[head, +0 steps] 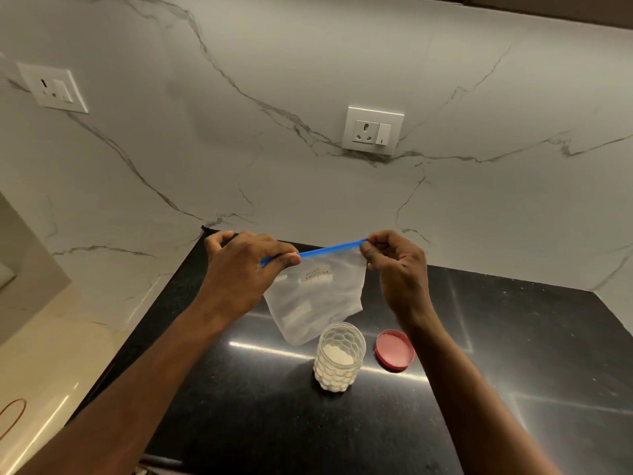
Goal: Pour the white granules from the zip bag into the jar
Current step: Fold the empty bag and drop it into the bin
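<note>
Hands raised over black counter (513,337), left hand (239,269) and right hand (397,265) each pinching blue zip strip (329,250) of limp zip bag (315,299), jar (339,358) of white granules (337,354) below between them, red lid (394,350) under right wrist.

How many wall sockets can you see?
2. One socket is on the marble wall above the zip bag; the other socket is far left on the wall. Others could lie outside the view.

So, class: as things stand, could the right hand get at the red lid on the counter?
Probably yes, once freed. The right hand pinches the zip bag by its blue strip, but the red lid lies uncovered on the counter beneath that wrist, beside the jar.
</note>
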The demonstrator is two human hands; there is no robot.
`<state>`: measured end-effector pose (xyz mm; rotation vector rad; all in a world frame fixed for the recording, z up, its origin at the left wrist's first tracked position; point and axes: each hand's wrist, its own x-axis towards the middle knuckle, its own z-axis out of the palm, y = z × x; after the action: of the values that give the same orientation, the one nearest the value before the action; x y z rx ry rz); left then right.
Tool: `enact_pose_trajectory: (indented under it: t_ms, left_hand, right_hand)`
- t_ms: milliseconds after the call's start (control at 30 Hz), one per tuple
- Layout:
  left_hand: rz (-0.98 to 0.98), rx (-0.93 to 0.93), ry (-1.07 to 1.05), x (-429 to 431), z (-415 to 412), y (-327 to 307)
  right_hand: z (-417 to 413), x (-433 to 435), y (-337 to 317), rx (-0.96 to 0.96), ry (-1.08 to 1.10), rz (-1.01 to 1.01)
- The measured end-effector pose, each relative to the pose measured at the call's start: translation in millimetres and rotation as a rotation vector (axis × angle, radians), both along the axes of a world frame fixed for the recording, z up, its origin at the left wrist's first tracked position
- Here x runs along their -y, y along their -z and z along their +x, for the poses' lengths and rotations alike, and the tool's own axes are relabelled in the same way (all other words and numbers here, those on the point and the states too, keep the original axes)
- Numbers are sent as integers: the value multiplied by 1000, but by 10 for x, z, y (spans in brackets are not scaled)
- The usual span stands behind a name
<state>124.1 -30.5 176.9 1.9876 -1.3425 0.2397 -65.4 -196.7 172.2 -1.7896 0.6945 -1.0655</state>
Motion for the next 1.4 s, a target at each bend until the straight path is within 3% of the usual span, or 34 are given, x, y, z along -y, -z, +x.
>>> enact_pose_trajectory:
  t_ms: [433,500,567,667,867,1133,1300,1400]
  left_hand:
    - [16,-151,-5,-213,267,-19]
    - [-65,-351,58,-214,312,51]
    - [-112,-685,165,-214,350,154]
    - [-30,-979,188,-227,391,434]
    - [-35,-1048,-47,-193,625,895]
    - [162,-1030,-274,-144,975,1498]
    - [256,-1088,-274,-225,1004,1739]
    - [196,-1159,-232,-285,990,1803]
  right_hand:
    - [107,38,27,69,6,169]
    - [150,11,50,93,-8,254]
    - [203,-15,87,130,-36,386]
    - [331,-35,211,156,-73,560]
    - [739,-35,652,89,-53,838]
    - [1144,-152,930,-248,-77,700]
    - [1214,-249,1052,-383,-81,656]
    - [1190,-294,1132,-395,-86,705]
